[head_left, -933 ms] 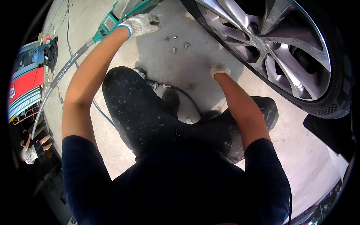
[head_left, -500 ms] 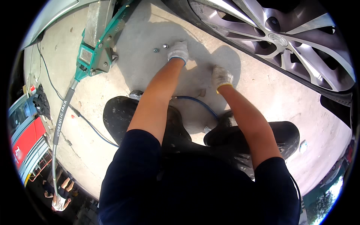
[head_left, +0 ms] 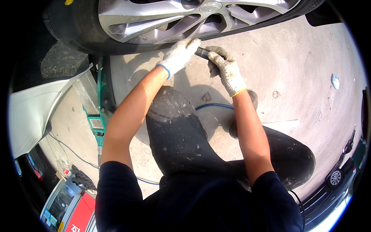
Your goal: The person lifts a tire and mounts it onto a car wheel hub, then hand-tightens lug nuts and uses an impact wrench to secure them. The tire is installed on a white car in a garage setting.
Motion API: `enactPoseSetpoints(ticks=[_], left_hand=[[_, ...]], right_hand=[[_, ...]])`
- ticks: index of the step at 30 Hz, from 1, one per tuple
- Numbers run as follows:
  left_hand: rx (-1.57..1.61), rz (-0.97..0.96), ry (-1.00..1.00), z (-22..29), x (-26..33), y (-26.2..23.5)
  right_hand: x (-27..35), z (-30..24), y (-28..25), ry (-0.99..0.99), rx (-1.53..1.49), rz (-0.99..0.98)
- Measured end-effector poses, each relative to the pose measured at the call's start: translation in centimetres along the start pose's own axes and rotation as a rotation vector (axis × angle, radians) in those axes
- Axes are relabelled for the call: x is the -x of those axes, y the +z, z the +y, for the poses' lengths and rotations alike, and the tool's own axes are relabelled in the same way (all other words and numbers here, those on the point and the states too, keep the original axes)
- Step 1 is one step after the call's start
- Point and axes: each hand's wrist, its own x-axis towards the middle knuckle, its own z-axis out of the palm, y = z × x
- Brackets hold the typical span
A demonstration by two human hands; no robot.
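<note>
My left hand (head_left: pixel 178 57), in a white knit glove with a blue cuff, is just in front of the wheel's lower edge. Its fingers are pressed together, and what they hold, if anything, is hidden. Facing it, my right hand (head_left: pixel 228 70) in a soiled, yellow-cuffed glove grips a short dark cylinder (head_left: pixel 201 52). The cylinder's free end points at my left fingertips. Above both hands is a silver multi-spoke car wheel (head_left: pixel 162 29) with a black tyre (head_left: pixel 79 34).
A blue hose (head_left: pixel 214 104) curves over the concrete floor (head_left: pixel 301 73) between my legs. To the left, a green hydraulic jack (head_left: pixel 96 123) stands near a pale car body panel (head_left: pixel 34 108). A red-and-glass cabinet (head_left: pixel 79 212) is at lower left, a dark car (head_left: pixel 328 189) at lower right.
My view has swung left and closer to the wheel. Both hands have come up from near the floor toward the wheel and each other. The dark cylinder now shows in my right hand.
</note>
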Motion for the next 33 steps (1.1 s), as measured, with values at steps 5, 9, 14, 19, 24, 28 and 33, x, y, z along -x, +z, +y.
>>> enactPoseSetpoints(ticks=[5, 9, 14, 19, 24, 28, 33], left_hand=[[0.112, 0.209, 0.142, 2.2, 1.5, 2.4], [0.558, 0.038, 0.055, 3.7, 3.9, 2.0], [0.362, 0.141, 0.336, 5.0, 6.1, 2.0], [0.530, 0.021, 0.407, 6.0, 7.1, 0.9], [0.775, -0.142, 0.322, 8.5, 9.5, -0.8], [0.858, 0.102, 0.116, 8.6, 6.7, 2.6], [0.805, 0.065, -0.085, 8.1, 3.1, 4.1]], right_hand=[[2.9, -2.2, 0.2, -0.101, 0.140, 0.088], [4.6, -3.2, 0.0, -0.098, 0.031, 0.057], [5.9, -4.6, 0.8, -0.057, -0.250, -0.056], [7.6, -6.0, 2.6, -0.029, -0.308, -0.042], [7.9, -5.4, 4.4, -0.143, -0.498, -0.091], [4.3, -2.7, 4.3, -0.227, -0.706, 0.016], [0.9, -2.5, 5.1, -0.271, -0.292, 0.434]])
